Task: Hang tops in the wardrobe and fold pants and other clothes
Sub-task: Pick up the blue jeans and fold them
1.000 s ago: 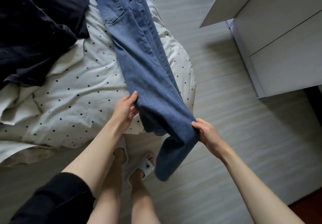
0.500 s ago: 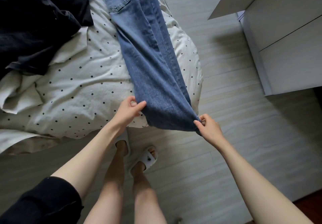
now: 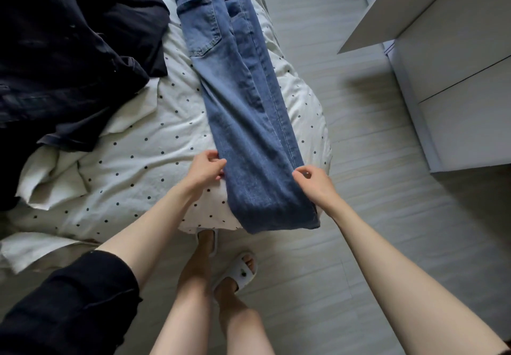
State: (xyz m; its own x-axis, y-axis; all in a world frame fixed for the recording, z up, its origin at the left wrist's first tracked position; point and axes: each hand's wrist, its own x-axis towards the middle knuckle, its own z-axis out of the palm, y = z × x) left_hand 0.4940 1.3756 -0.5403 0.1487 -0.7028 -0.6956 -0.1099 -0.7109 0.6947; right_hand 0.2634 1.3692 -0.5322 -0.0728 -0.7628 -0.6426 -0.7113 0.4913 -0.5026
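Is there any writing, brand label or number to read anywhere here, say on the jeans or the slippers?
No readable text anywhere in this view.
jeans: no label or patch with legible lettering shows.
slipper: a small dark mark on the strap, too small to read.
dark clothes: no print or tag visible.
white cabinet: plain, no sign.

We see a bed [image 3: 166, 144] under a white cover with dark dots. On it lie jeans [image 3: 243, 122] stretched lengthwise (hems hanging over the near edge) and a heap of dark clothes [image 3: 69, 50] at the left. Beside it is pale plank floor [image 3: 359, 216].
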